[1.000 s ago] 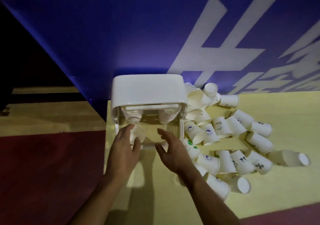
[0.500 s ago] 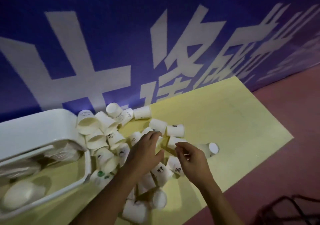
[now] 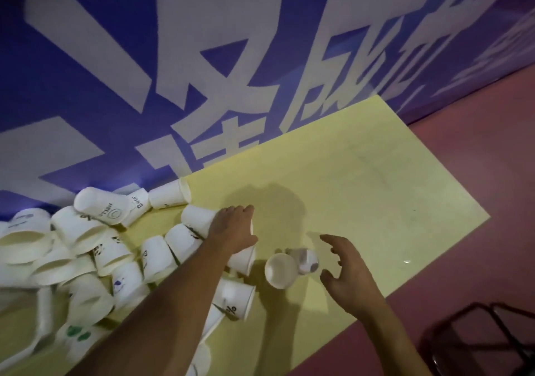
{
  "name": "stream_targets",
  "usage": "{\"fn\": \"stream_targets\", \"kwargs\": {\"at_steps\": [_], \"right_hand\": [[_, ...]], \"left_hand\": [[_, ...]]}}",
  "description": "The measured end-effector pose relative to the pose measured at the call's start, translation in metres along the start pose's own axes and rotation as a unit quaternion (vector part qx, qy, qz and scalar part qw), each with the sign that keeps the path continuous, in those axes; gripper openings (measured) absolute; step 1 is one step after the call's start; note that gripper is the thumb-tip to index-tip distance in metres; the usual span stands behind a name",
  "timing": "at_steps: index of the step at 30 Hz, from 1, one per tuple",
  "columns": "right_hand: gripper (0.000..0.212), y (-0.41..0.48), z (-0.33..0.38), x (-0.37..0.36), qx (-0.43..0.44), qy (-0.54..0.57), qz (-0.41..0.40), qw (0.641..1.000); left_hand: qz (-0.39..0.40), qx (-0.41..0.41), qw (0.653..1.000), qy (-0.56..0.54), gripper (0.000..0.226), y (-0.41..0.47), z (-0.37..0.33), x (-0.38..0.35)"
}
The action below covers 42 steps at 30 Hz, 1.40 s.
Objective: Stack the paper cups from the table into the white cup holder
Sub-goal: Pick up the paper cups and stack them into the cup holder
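Several white paper cups [image 3: 156, 255] lie in a heap on the left half of the yellow table [image 3: 362, 179]. My left hand [image 3: 234, 228] reaches palm down over the heap's right end, with fingers and thumb curled around a paper cup [image 3: 244, 260] whose rim shows below the thumb. My right hand [image 3: 347, 271] hovers with fingers spread, holding nothing, just right of two loose cups: one round-end-up cup [image 3: 280, 270] and a blurred cup on its side [image 3: 307, 260]. A blurred white strip [image 3: 43, 317] at the lower left looks like the cup holder's rim; the rest of the holder is out of view.
A blue wall banner [image 3: 86, 86] with big white characters stands right behind the table. Red floor [image 3: 477, 173] surrounds the table's right corner [image 3: 487, 216]. A dark metal frame [image 3: 477, 341] stands on the floor at the lower right.
The view has swung right from the holder to the cup heap. Both hands left the holder; the left now covers a cup, and the right has spread beside two loose cups.
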State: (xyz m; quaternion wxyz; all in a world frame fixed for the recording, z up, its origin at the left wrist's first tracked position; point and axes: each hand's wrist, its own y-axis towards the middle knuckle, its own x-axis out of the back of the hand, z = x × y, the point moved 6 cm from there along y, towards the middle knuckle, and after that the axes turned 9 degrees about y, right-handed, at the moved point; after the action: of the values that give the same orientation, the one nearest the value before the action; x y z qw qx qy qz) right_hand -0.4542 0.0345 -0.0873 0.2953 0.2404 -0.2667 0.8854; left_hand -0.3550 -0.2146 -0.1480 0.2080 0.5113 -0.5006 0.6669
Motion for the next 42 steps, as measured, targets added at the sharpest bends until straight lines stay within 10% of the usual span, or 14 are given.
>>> {"fn": "stream_targets", "kwargs": {"at_steps": [6, 10, 22, 42], "right_hand": [[0.093, 0.025, -0.024, -0.030, 0.053, -0.110, 0.131, 0.984], [0.074, 0.042, -0.025, -0.046, 0.092, -0.128, 0.119, 0.980], [0.027, 0.029, 0.059, 0.006, -0.003, 0.254, -0.044, 0.966], [0.052, -0.114, 0.296, -0.345, 0.134, 0.204, 0.155, 0.957]], "left_hand": [[-0.054, 0.054, 0.985, -0.156, 0.090, -0.006, -0.001, 0.036], [-0.126, 0.105, 0.929, -0.333, 0.087, -0.036, 0.000, 0.050], [-0.206, 0.135, 0.887, -0.391, 0.084, -0.126, 0.042, 0.037], [-0.354, 0.282, 0.788, -0.418, 0.082, -0.487, 0.323, -0.092]]}}
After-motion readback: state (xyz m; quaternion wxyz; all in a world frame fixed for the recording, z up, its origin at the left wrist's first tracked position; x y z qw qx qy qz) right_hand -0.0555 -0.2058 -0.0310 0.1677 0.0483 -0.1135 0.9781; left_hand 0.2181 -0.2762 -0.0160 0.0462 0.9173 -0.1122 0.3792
